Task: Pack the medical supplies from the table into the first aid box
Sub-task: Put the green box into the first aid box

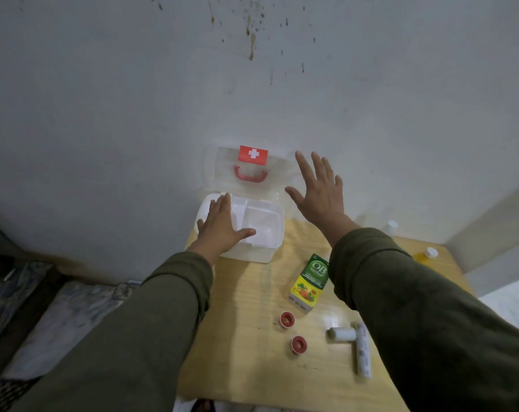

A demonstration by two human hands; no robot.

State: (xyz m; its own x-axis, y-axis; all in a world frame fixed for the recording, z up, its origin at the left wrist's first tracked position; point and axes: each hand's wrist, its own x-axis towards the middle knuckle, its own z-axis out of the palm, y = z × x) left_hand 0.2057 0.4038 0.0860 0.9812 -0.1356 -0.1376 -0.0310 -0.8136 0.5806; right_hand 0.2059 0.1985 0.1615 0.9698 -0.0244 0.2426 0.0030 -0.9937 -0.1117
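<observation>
A white first aid box (274, 233) stands open at the table's far left corner, its clear lid (222, 171) with a red cross label and red handle leaning against the wall. My left hand (219, 224) lies flat on the box's left side, fingers spread. My right hand (317, 188) hovers open in the air to the right of the lid, holding nothing. On the table lie a green and yellow medicine carton (310, 282), two small red-rimmed tape rolls (286, 319) (298, 344), a white bandage roll (343, 333) and a long wrapped roll (363, 350).
The wooden table (252, 337) stands against a stained grey wall. A yellow bottle with a white cap (427, 253) and another white cap (392, 225) sit at the far right, partly hidden by my right sleeve. Bedding lies to the left.
</observation>
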